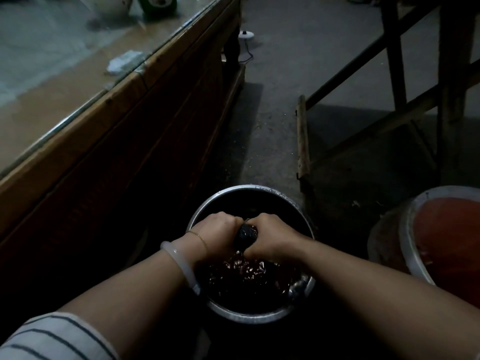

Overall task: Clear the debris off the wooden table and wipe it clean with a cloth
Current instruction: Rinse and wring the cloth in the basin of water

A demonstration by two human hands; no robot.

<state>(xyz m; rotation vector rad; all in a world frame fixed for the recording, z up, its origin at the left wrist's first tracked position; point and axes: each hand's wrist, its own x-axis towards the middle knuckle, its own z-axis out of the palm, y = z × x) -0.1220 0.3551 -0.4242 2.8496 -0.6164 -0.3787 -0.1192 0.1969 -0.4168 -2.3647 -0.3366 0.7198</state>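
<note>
Both my hands grip a dark wet cloth (245, 235) over a metal basin (228, 197) of water on the floor. My left hand (217, 233) holds its left end and my right hand (272, 236) its right end, fists close together, twisting it. Water ripples below the cloth. The wooden table (85, 118) with a glass top runs along the left. A crumpled white scrap (124, 62) lies near the table's edge.
A red basin with a metal rim (405, 237) stands on the floor at the right. A wooden frame (302, 136) and legs rise at the upper right. A white device with a cord (245, 36) sits on the floor beyond the table. Containers stand at the table's far end.
</note>
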